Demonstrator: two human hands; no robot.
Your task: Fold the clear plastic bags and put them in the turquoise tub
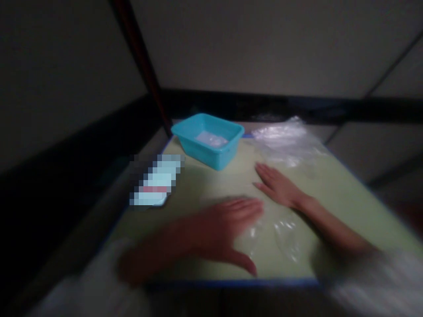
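Toward the front of the light green tabletop, a clear plastic bag (287, 237) lies flat, its outline hard to make out. My left hand (228, 226) is over its left part, fingers stretched out and thumb apart, slightly blurred. Farther back, my right hand (276, 185) rests palm down with fingers extended, at the bag's far side. Neither hand grips anything. How much of the bag lies beneath the hands cannot be told.
A turquoise plastic basin (211, 152) with some clear plastic inside stands at the back. Right of it lies a heap of clear plastic bags (287, 138). A pixelated flat object (158, 180) lies at the left edge. The green table (350, 215) has blue edges; walls stand behind.
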